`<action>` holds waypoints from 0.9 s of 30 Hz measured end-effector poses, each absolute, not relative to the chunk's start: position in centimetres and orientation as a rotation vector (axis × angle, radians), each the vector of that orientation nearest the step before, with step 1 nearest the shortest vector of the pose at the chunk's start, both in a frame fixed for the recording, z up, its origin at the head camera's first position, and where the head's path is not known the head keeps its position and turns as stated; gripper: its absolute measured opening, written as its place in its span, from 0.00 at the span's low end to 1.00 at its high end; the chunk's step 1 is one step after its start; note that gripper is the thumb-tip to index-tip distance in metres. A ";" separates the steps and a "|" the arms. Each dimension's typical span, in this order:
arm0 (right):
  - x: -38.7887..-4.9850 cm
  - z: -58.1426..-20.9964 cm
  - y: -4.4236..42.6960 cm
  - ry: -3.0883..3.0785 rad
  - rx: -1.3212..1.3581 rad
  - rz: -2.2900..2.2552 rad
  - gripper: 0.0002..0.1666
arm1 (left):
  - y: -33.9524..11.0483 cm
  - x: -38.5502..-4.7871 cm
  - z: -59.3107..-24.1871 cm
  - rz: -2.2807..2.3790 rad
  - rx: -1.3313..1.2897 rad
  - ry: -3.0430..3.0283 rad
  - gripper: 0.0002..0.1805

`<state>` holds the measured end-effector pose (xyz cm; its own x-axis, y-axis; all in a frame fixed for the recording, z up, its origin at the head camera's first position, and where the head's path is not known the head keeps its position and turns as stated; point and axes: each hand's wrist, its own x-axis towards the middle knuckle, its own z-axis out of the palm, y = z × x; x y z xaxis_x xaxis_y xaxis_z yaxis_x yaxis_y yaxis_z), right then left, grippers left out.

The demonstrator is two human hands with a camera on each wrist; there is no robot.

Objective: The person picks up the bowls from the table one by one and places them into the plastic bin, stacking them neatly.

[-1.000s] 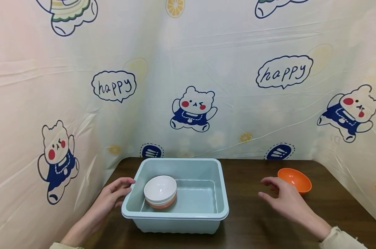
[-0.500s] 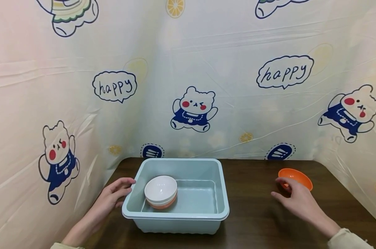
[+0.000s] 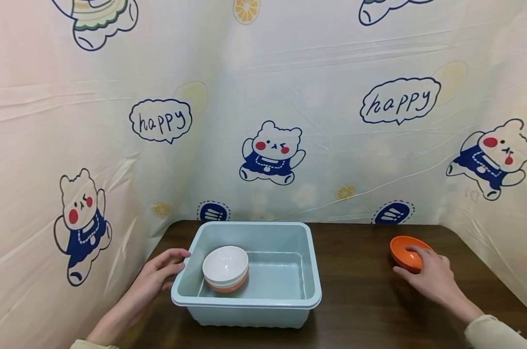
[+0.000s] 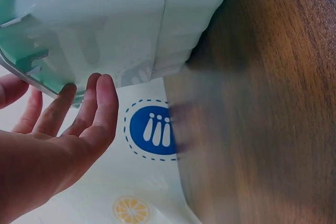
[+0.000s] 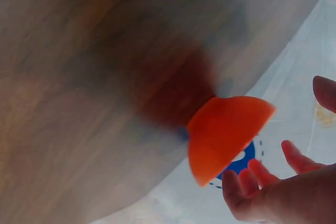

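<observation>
On the left in the head view, a pale blue plastic basin (image 3: 246,316) holds a stack of bowls, with a white bowl (image 3: 225,264) on top and an orange one at the bottom. My left hand (image 3: 159,272) rests its fingertips at the basin's left rim. In the left wrist view its loosely bent fingers (image 4: 107,100) lie against the outer side just below the rim. To the right, an orange bowl (image 3: 402,252) stands on the table. My right hand (image 3: 433,278) reaches over its near right side, partly hiding it. The right wrist view shows spread fingers just off the bowl's rim.
A dark wooden table (image 3: 350,291) carries everything. Patterned cloth (image 3: 272,97) hangs behind it and along both sides, close to the table's edges. Bare tabletop separates the basin from the orange bowl.
My right hand has moved right, from left of the orange bowl to over its near right side. The left hand, basin and bowls stay where they were.
</observation>
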<state>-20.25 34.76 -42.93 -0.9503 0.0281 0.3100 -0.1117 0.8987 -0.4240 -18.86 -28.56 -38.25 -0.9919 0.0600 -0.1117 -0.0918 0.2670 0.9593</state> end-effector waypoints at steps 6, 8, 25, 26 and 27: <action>-20.5 -43.6 35.7 -2.749 -0.095 0.673 0.55 | -28.5 -18.7 -38.4 1.839 -0.040 2.387 0.20; -20.8 -43.7 36.1 -2.759 -0.129 0.689 0.57 | -28.5 -18.7 -38.4 1.837 -0.041 2.390 0.20; -22.0 -44.7 38.3 -2.788 -0.272 0.758 0.65 | -28.4 -18.7 -38.2 1.827 -0.016 2.410 0.20; -22.1 -44.7 38.4 -2.794 -0.262 0.763 0.66 | -28.4 -18.7 -38.2 1.831 -0.018 2.408 0.20; -22.3 -44.7 38.5 -2.803 -0.251 0.763 0.66 | -28.4 -18.6 -38.2 1.834 -0.020 2.407 0.20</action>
<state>-22.25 38.48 -44.71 -0.9599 0.2220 0.1712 0.1046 0.8502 -0.5160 -18.64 -28.39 -38.15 -0.9932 0.0594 -0.0996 -0.0803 0.2676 0.9602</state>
